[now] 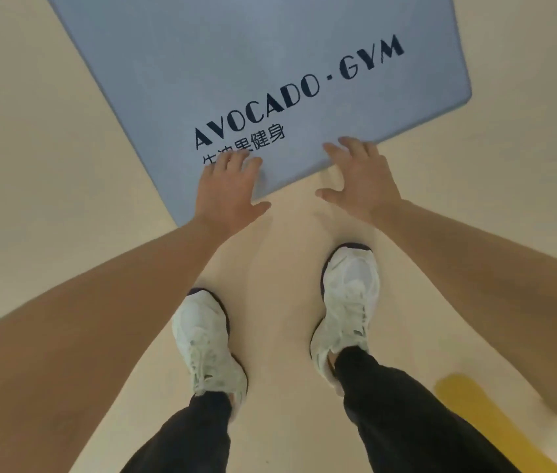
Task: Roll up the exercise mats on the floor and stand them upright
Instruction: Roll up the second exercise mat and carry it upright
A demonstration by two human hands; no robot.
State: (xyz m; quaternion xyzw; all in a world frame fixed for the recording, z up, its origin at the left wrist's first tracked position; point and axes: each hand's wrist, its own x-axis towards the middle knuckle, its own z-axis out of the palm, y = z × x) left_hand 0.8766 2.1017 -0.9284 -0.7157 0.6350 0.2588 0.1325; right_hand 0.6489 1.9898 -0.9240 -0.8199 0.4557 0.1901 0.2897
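Note:
A blue-grey exercise mat point(243, 56) lies flat on the beige floor, printed with "AVOCADO · GYM" and some characters. Its near short edge runs diagonally in front of me. My left hand point(229, 189) lies over that edge near the left corner, fingers spread on top of the mat and thumb out over the floor. My right hand point(359, 175) is at the same edge further right, fingertips reaching onto the mat, thumb spread below the edge. Neither hand curls around the mat.
My two feet in white sneakers point(209, 339) point(348, 302) stand on the beige floor point(48, 165) just behind the mat's edge. A yellow stripe point(488, 421) marks the floor at the lower right. Bare floor lies on both sides of the mat.

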